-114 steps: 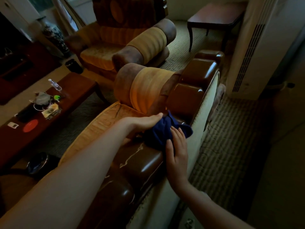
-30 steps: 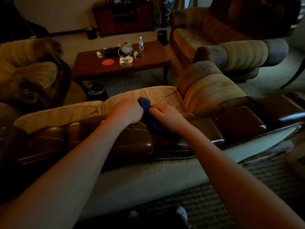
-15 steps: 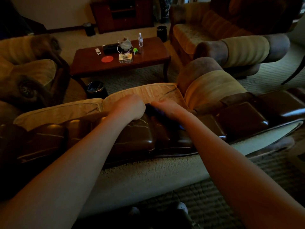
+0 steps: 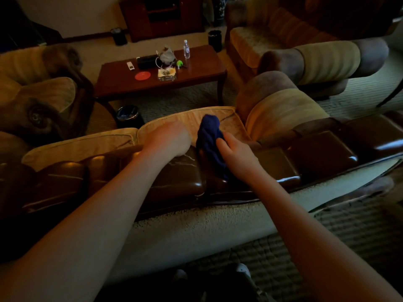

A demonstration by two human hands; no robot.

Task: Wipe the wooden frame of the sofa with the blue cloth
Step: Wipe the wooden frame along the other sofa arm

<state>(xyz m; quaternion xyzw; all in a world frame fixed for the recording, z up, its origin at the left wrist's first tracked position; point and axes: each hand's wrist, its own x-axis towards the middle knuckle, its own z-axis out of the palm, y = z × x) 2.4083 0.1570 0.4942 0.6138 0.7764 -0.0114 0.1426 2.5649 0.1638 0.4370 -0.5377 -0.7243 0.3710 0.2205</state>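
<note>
right hand (image 4: 236,154) is grasping the blue cloth (image 4: 209,138), bunched up and pressed on the glossy brown frame (image 4: 178,177) along the sofa's top. left hand (image 4: 169,141) sits at about 9 o'clock from the cloth, knuckles up with the fingers tucked out of sight, so can't tell if it's clenched. room's really dim. coffee table (image 4: 196,77) at 12 o'clock has a bottle (image 4: 186,49) and small clutter that's hard to make out

A single head-worn view looks forward and steeply down from behind the sofa back (image 4: 178,179), close over both forearms, facing across the seat cushions toward the desk (image 4: 196,70) and far wall.
</note>
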